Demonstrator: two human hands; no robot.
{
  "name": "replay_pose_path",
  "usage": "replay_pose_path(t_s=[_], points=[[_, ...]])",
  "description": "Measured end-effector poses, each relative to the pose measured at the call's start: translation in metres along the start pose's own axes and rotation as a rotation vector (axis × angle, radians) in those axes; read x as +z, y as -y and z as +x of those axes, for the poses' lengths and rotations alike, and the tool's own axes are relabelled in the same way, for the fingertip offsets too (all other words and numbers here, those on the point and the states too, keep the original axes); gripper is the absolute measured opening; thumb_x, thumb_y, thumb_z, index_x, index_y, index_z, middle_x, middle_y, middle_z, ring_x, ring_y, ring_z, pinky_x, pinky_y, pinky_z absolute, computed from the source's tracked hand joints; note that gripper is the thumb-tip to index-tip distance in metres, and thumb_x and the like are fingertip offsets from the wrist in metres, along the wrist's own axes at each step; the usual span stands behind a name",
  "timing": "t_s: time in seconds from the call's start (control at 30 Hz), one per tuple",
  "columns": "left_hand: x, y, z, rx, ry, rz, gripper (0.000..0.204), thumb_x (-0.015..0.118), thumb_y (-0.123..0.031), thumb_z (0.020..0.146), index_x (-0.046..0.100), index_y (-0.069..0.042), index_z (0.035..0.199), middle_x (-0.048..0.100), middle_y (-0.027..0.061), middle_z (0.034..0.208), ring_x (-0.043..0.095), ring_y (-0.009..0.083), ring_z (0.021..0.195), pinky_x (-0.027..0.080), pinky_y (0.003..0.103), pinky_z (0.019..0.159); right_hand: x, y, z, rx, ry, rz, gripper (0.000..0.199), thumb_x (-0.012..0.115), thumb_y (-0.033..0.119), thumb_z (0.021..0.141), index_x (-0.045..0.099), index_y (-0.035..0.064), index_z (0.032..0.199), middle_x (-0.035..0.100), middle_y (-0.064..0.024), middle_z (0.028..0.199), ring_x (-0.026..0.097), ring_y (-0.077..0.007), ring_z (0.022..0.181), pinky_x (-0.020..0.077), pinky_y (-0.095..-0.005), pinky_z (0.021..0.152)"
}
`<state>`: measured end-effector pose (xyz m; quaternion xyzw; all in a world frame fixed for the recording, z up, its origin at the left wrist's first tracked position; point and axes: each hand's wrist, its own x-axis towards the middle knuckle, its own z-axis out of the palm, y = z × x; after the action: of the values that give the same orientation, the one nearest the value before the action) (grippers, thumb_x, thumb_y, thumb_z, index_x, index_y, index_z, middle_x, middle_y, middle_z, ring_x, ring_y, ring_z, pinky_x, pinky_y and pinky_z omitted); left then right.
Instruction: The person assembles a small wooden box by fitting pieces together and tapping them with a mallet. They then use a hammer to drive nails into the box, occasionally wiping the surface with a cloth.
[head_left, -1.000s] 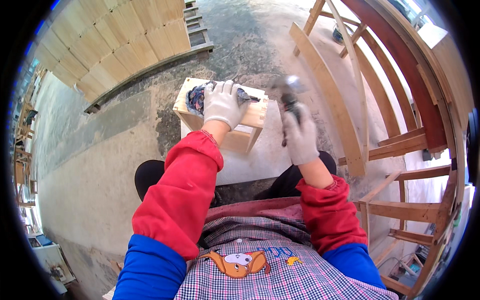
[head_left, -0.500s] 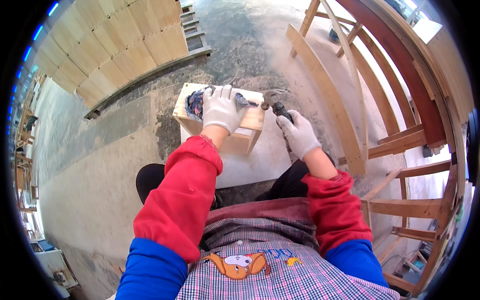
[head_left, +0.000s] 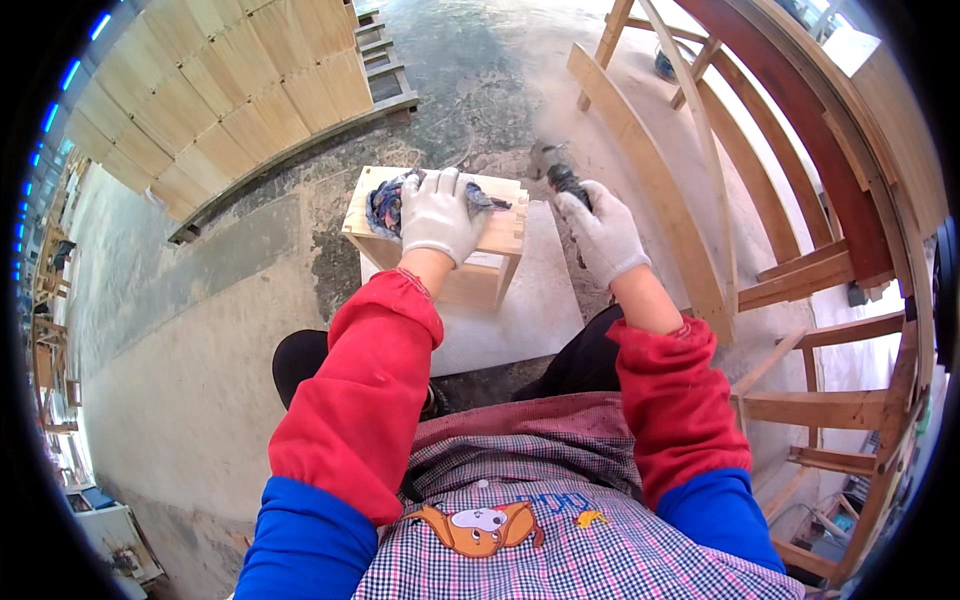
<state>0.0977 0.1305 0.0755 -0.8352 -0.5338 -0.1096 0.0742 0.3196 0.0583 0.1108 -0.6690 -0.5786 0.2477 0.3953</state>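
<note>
Left hand (head_left: 440, 215), in a white glove, lies flat on top of the small wooden box (head_left: 437, 240), fingers spread and pressing a crumpled dark rag (head_left: 388, 205) against the lid. That is a pinning grip, not a clench: the box is held down, and it sits on a pale slab (head_left: 525, 300) on the concrete floor (head_left: 200, 330), right in front of the knees. Right hand (head_left: 603, 233), gloved too, is curled tight around the dark handle of a small power tool (head_left: 558, 175), whose blurred head hangs just beside the box's right end, near it but apart, as far as the blur lets one tell. It reads as a sanding or grinding job on the box, with the tool off the wood between passes. The next move would call for bringing the head squarely onto the chosen face while the left hand keeps the box from skidding, fingers and rag well away from the spinning part. Stacked wooden boxes (head_left: 230, 90) stand at upper left, curved wooden frames (head_left: 800, 200) at right.
</note>
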Motion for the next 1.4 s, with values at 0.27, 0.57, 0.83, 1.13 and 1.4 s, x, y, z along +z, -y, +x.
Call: replay_pose_path(t_s=[0.27,0.57,0.83,1.13,1.4], points=[[-0.002,0.001,0.004,0.015,-0.006,-0.014,0.055,0.059,-0.051,0.090,0.061,-0.011,0.129,0.057,0.0074,0.137,0.050,0.0242,0.129,0.032,0.049,0.110,0.012,-0.002,-0.003,0.016,0.114,-0.103,0.042,0.058,0.040,0.096,0.061,-0.0009,0.109,0.068,-0.0246,0.090,0.066,-0.0441,0.090,0.0503,-0.0446,0.079],[-0.004,-0.001,0.001,-0.007,0.009,-0.020,0.057,0.060,-0.051,0.089,0.060,-0.011,0.130,0.057,0.0077,0.138,0.049,0.0238,0.130,0.030,0.047,0.112,0.007,0.033,-0.017,0.071,0.041,0.363,0.035,0.061,0.034,0.096,0.059,0.0003,0.104,0.058,-0.0106,0.070,0.058,-0.0180,0.059,0.0478,-0.0347,0.055],[-0.004,0.000,-0.002,-0.002,-0.022,0.015,0.057,0.062,-0.051,0.088,0.060,-0.012,0.129,0.057,0.0075,0.135,0.051,0.0237,0.127,0.031,0.048,0.111,-0.003,0.035,-0.003,0.056,0.047,0.309,0.034,0.062,0.034,0.096,0.060,0.0002,0.098,0.056,-0.0069,0.068,0.054,-0.0150,0.055,0.0459,-0.0338,0.051],[-0.002,0.000,-0.004,0.013,-0.031,0.007,0.056,0.061,-0.052,0.088,0.062,-0.011,0.128,0.058,0.0068,0.135,0.050,0.0237,0.128,0.031,0.048,0.110,-0.004,0.032,-0.008,0.121,0.105,0.129,0.037,0.061,0.032,0.097,0.062,-0.0035,0.105,0.061,-0.0113,0.075,0.056,-0.0176,0.057,0.0470,-0.0328,0.056],[-0.001,-0.004,-0.003,0.026,-0.072,-0.035,0.053,0.063,-0.050,0.088,0.063,-0.013,0.125,0.059,0.0067,0.132,0.051,0.0242,0.127,0.032,0.049,0.109,0.009,0.009,-0.022,0.115,0.098,0.076,0.030,0.059,0.027,0.097,0.061,-0.0007,0.108,0.065,-0.0187,0.082,0.063,-0.0257,0.073,0.0495,-0.0369,0.070]])
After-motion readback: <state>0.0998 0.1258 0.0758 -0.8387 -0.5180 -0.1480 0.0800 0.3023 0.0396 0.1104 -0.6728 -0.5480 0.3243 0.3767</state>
